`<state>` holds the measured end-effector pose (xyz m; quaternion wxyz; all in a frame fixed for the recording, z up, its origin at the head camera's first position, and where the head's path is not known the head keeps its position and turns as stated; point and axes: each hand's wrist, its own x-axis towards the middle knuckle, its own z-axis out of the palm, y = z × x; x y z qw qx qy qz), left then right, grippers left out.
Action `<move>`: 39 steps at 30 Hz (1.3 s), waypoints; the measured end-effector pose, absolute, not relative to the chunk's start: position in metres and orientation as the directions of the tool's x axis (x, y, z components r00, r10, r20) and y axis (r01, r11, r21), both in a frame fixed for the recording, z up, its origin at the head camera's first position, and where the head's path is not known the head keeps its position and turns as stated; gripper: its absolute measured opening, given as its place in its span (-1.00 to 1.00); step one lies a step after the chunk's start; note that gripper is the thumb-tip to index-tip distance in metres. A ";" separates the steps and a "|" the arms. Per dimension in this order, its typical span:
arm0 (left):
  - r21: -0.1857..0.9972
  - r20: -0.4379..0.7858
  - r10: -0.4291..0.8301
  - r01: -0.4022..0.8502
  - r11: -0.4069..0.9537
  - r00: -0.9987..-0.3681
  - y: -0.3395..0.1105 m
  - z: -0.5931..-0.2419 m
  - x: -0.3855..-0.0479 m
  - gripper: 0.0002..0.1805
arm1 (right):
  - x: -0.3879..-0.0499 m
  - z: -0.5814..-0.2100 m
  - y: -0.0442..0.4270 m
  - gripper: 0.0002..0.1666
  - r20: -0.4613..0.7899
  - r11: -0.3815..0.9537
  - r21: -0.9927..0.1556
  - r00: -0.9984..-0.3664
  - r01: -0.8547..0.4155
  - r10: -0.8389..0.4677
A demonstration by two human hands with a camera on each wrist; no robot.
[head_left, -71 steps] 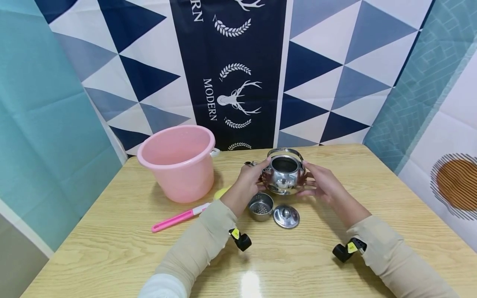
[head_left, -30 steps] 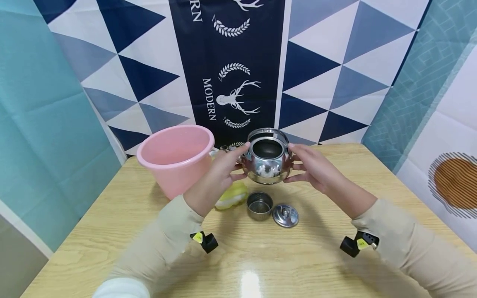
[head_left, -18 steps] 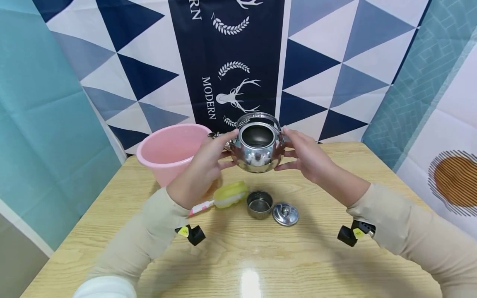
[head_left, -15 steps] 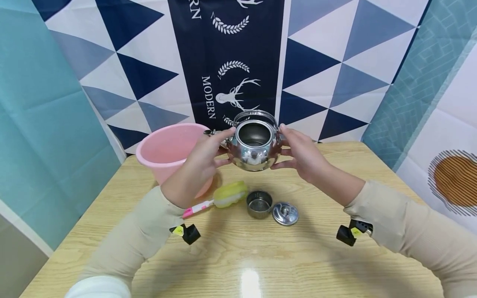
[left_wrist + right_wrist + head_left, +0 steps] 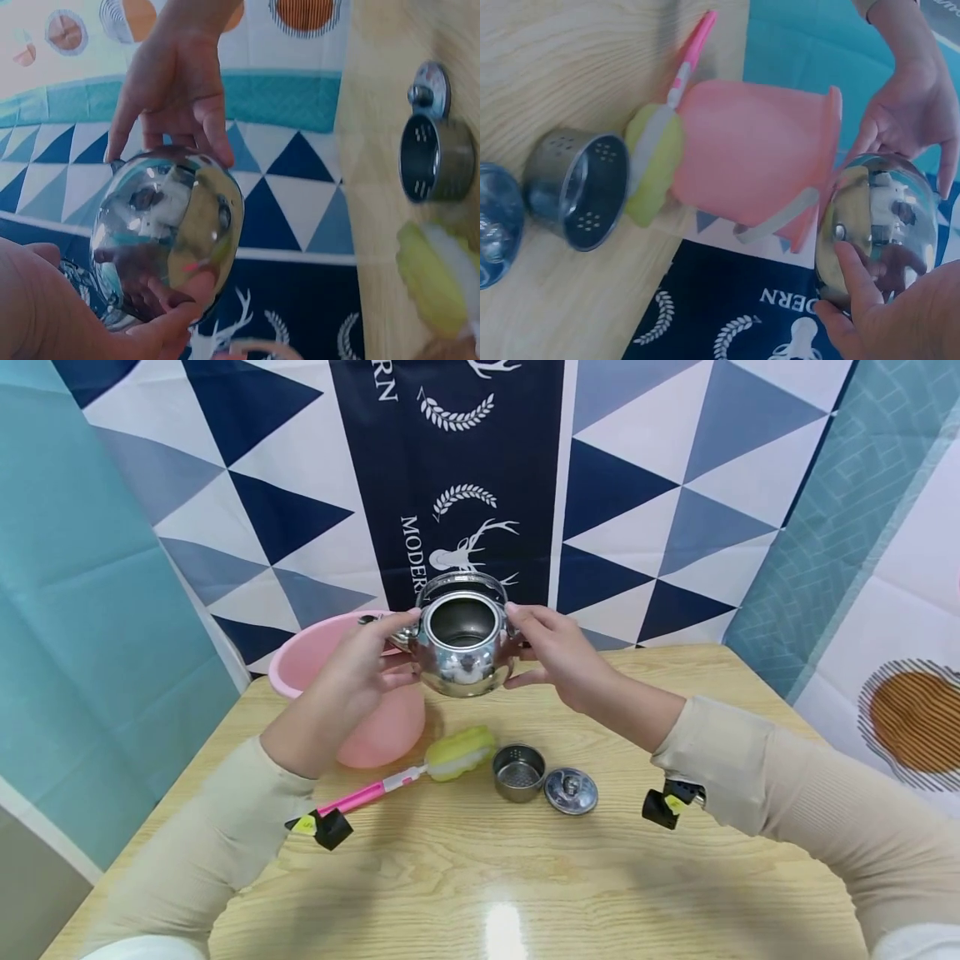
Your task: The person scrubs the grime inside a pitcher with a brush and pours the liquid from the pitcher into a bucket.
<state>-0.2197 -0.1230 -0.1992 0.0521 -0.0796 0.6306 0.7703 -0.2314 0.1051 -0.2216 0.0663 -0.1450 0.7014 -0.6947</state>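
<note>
A shiny metal teapot (image 5: 463, 664), its top uncovered and its loop handle raised, is held up off the table between both hands. My left hand (image 5: 352, 681) grips its spout side, thumb near the rim and fingers beneath. On the opposite side my right hand (image 5: 558, 652) grips the body in the same way. The spout points left, over the pink bucket (image 5: 386, 727). Below on the table stand a perforated metal strainer cup (image 5: 519, 774) and, beside it, the round metal lid (image 5: 572, 791). The left wrist view shows the reflective teapot body (image 5: 161, 225) between both hands.
A sponge brush with a yellow head (image 5: 459, 752) and a pink handle (image 5: 362, 796) lies on the wooden table (image 5: 570, 885), left of the strainer. The bucket's white handle (image 5: 780, 215) shows in the right wrist view. Patterned cloth hangs behind the table.
Both hands have lifted the teapot from near the table and carried it left, close to the bucket. The strainer, lid and brush have stayed put.
</note>
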 end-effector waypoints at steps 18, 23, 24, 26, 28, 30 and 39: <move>0.938 -0.148 -0.029 -0.131 -0.321 -0.989 -0.171 -0.188 -0.231 -0.65 | -0.255 -0.210 0.057 -0.45 0.205 -0.029 -0.978 -0.941 -0.205 -0.270; 0.944 -0.098 -0.011 -0.089 -0.318 -0.995 -0.182 -0.189 -0.241 -0.69 | -0.264 -0.208 0.048 -0.39 0.249 -0.026 -0.968 -0.934 -0.250 -0.255; 0.943 -0.089 -0.006 -0.082 -0.323 -0.996 -0.184 -0.188 -0.244 -0.71 | -0.266 -0.208 0.046 -0.39 0.259 -0.027 -0.965 -0.933 -0.261 -0.250; 0.937 -0.075 0.001 -0.071 -0.342 -0.997 -0.188 -0.187 -0.248 -0.77 | -0.271 -0.207 0.042 -0.40 0.283 -0.027 -0.958 -0.928 -0.285 -0.242; 0.929 -0.070 -0.001 -0.065 -0.365 -0.998 -0.192 -0.186 -0.252 -0.83 | -0.275 -0.207 0.039 -0.43 0.305 -0.029 -0.951 -0.923 -0.307 -0.234; 0.918 -0.067 -0.004 -0.060 -0.391 -0.998 -0.196 -0.186 -0.256 -0.87 | -0.279 -0.207 0.036 -0.47 0.328 -0.013 -0.943 -0.916 -0.334 -0.231; 0.873 -0.079 -0.050 -0.045 -0.485 -0.996 -0.206 -0.189 -0.277 -0.77 | -0.294 -0.205 0.023 -0.30 0.401 0.107 -0.901 -0.901 -0.420 -0.164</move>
